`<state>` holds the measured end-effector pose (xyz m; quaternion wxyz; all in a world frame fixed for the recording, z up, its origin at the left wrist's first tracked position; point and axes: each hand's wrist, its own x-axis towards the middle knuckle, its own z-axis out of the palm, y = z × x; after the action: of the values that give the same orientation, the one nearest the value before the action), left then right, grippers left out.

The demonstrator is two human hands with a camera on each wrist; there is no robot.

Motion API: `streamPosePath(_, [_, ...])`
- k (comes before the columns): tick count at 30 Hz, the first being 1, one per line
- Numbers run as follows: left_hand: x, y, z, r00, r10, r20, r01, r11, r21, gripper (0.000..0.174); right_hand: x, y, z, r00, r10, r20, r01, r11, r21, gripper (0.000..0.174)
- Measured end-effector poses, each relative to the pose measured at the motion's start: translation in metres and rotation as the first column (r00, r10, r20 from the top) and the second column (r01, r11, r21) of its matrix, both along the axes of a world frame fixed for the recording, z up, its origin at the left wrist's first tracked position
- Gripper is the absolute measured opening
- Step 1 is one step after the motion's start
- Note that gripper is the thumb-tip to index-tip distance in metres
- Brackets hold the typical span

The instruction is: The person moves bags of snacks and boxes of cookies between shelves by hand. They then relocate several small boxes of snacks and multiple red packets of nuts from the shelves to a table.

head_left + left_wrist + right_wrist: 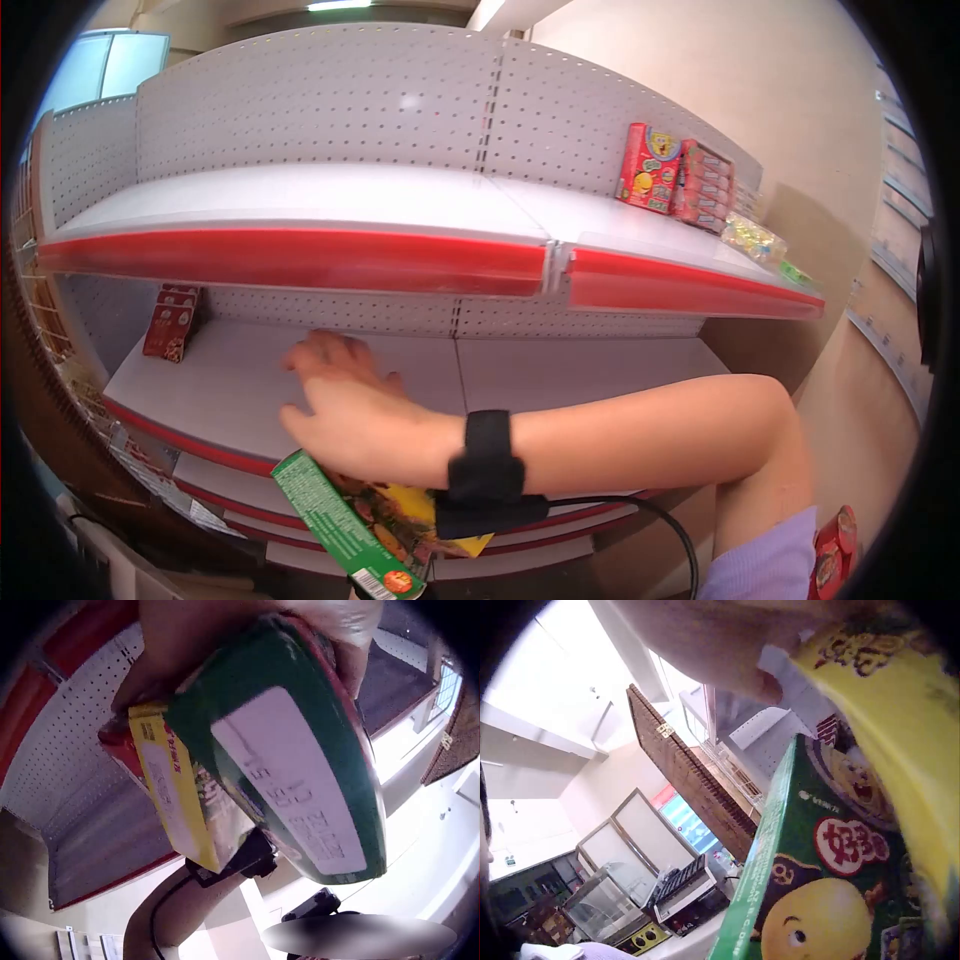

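Note:
My right hand (345,400) reaches over the lower shelf (400,365) with its fingers spread and nothing in them. Below that wrist, a green snack box (340,525) and a yellow package (405,505) show in the head view. At the top of the left wrist view, my left hand (195,637) grips the green box (300,765) and the yellow box (176,795) side by side; a red edge shows behind them. In the head view the left hand is hidden. The right wrist view shows the green box's cartoon front (817,877) close beneath the right hand (712,652).
Red packs (172,322) stand at the lower shelf's left end. On the upper shelf (330,200), a red box (650,168) and other packets stand at the right. The upper shelf's red front strip (300,260) overhangs the lower one. Red packages (832,550) sit at bottom right.

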<state>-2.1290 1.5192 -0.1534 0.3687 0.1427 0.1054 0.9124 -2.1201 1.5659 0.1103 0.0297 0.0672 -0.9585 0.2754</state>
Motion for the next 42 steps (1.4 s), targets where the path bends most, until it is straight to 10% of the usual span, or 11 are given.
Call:
streamPosePath(14, [-0.003, 0.064, 0.022, 0.977, -0.183, -0.111, 0.189, 0.981, 0.050, 0.075, 0.018, 0.014, -0.017, 0.995, 0.062, -0.082, -0.057, 0.996, 0.065, 0.045])
streamPosePath(20, [-0.010, 0.073, 0.027, 0.975, -0.176, -0.136, 0.187, 0.980, 0.074, 0.075, 0.099, 0.056, 0.106, 0.821, 0.370, 0.434, -0.409, 0.912, -0.003, 0.055])
streamPosePath(22, [-0.011, 0.079, 0.029, 0.976, -0.165, -0.139, 0.179, 0.979, 0.097, 0.076, 0.127, 0.082, 0.152, 0.816, 0.453, 0.360, -0.486, 0.874, 0.003, 0.054])
streamPosePath(26, [-0.011, 0.086, 0.029, 0.984, -0.114, -0.138, 0.132, 0.983, 0.129, 0.076, 0.164, 0.133, 0.244, 0.935, 0.242, -0.259, -0.154, 0.935, 0.319, 0.067])
streamPosePath(27, [-0.011, 0.087, 0.029, 0.985, -0.101, -0.136, 0.119, 0.984, 0.134, 0.076, 0.161, 0.132, 0.260, 0.959, -0.115, -0.259, 0.110, 0.993, -0.034, 0.050])
streamPosePath(28, [-0.011, 0.089, 0.028, 0.987, -0.084, -0.136, 0.103, 0.984, 0.142, 0.076, 0.154, 0.169, 0.285, 0.977, -0.100, -0.186, 0.112, 0.992, 0.053, 0.074])
streamPosePath(29, [-0.011, 0.090, 0.028, 0.989, -0.066, -0.135, 0.086, 0.985, 0.153, 0.076, 0.143, 0.205, 0.287, 0.903, -0.060, -0.425, 0.249, 0.880, 0.405, 0.064])
streamPosePath(33, [-0.010, 0.108, 0.025, 0.991, 0.029, -0.130, -0.005, 0.984, 0.179, 0.076, 0.102, 0.300, 0.316, 0.763, -0.516, -0.391, 0.645, 0.655, 0.394, 0.059])
streamPosePath(35, [-0.016, 0.110, 0.022, 0.989, 0.065, -0.135, -0.038, 0.981, 0.193, 0.076, 0.077, 0.340, 0.311, 0.725, -0.482, -0.492, 0.688, 0.544, 0.480, 0.065])
streamPosePath(36, [-0.019, 0.109, 0.022, 0.988, 0.080, -0.134, -0.052, 0.979, 0.199, 0.076, 0.058, 0.392, 0.312, 0.751, -0.133, -0.647, 0.639, 0.395, 0.661, 0.066])
streamPosePath(42, [-0.035, 0.104, 0.016, 0.969, 0.217, -0.117, -0.180, 0.948, 0.262, 0.077, 0.018, 0.402, 0.285, 0.678, -0.734, -0.028, 0.491, 0.425, 0.761, 0.084])
